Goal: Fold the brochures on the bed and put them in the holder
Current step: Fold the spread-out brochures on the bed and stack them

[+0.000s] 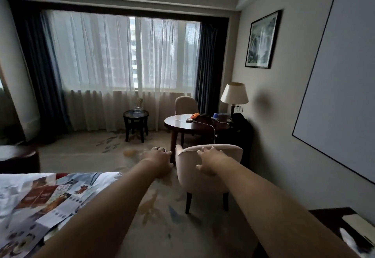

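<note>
I am holding both arms straight out in front of me, and the hands are hanging at the centre of the frame; my left hand (pixel 159 161) is showing its back to the camera, fingers drooping loosely forward, gripping nothing; my right hand (pixel 211 161) is spreading its fingers wide, thumb sticking out to the left, likewise gripping nothing. In the picture the right hand is overlapping the top of a beige chair (pixel 203 184), though I cannot tell whether it is touching it; the left hand is sitting just left of that chair, over the carpet (pixel 97 152).

The brochures (pixel 46 201) are lying in the lower left of the frame, flat and overlapping in a loose spread on the white bed (pixel 18 180); they are lying beside my left forearm and well apart from both hands.

Above the chair, right of centre, a round table (pixel 182 122) is carrying small items and a white cable; a lamp (pixel 234 93) is standing at its right; a dark stool (pixel 135 115) is standing left of it, in front of the curtains (pixel 101 54), which are filling the upper middle; a framed print (pixel 262 40) is hanging in the upper right.
</note>
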### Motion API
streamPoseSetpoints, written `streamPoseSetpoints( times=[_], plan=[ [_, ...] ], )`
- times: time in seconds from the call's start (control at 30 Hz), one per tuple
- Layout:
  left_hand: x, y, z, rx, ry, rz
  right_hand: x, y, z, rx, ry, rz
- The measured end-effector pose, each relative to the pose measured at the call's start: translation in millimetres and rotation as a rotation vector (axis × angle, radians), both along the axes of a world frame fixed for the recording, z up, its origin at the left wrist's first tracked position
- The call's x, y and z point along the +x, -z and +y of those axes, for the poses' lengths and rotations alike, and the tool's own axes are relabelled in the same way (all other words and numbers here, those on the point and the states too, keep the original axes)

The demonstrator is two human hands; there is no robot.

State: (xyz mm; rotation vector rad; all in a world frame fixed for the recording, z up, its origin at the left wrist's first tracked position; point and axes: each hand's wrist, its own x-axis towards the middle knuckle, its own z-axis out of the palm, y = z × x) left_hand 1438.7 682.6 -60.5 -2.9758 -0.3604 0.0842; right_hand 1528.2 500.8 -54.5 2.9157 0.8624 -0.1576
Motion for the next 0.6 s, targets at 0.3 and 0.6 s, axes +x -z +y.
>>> streamPoseSetpoints(
  times=[0.3, 0.6],
  plan=[
    [193, 16, 146, -0.021, -0.042, -0.053, 196, 8, 157, 0.038, -0.060, -0.019],
    [305, 58, 366, 0.043, -0.257, -0.086, 368, 37, 419, 0.062, -0.403, -0.016]
  ],
)
